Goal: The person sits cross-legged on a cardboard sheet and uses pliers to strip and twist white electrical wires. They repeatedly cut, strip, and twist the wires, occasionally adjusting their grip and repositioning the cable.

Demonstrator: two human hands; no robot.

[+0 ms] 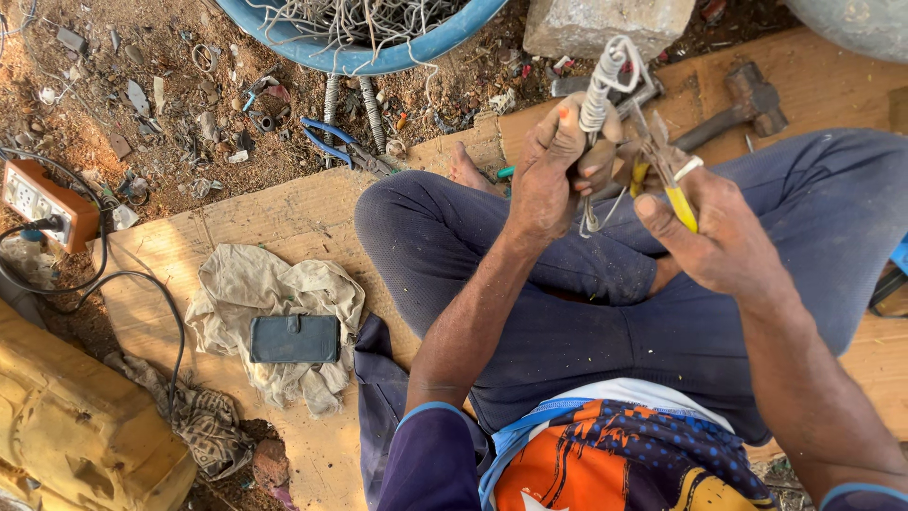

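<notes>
Left hand [547, 175], upper centre of frame: fingers [567, 123] curled tight about a wire coil [600, 90], a bundle of pale wound wire that stands up above the fist, with loose ends hanging below it.

Right hand [724, 237], right of centre: fingers wrapped around yellow-handled pliers [667, 175]; the tool's nose points toward the coil and lies just beside it. Whether the nose grips a wire cannot be told.

Both hands are held above the crossed legs of a seated person in dark blue trousers [605, 303], centre of frame.

Board [312, 218], flat wooden sheet under the person, running from lower left to upper right.

Cloth [274, 322], crumpled and pale, on the board at left centre. Phone [295, 339] in a dark case, lying on the cloth.

Basin [359, 57], blue, top centre, filled with tangled wire pieces.

Blue pliers [336, 147], on the dirt just below the basin.

Hammer [738, 109], upper right, on the board, beyond the right hand.

Stone block [605, 24], top centre-right, beside the basin.

Socket box [38, 199], orange, left edge, with a black cable [142, 284] looping down across the board.

Yellow container [76, 426], lower left corner.
</notes>
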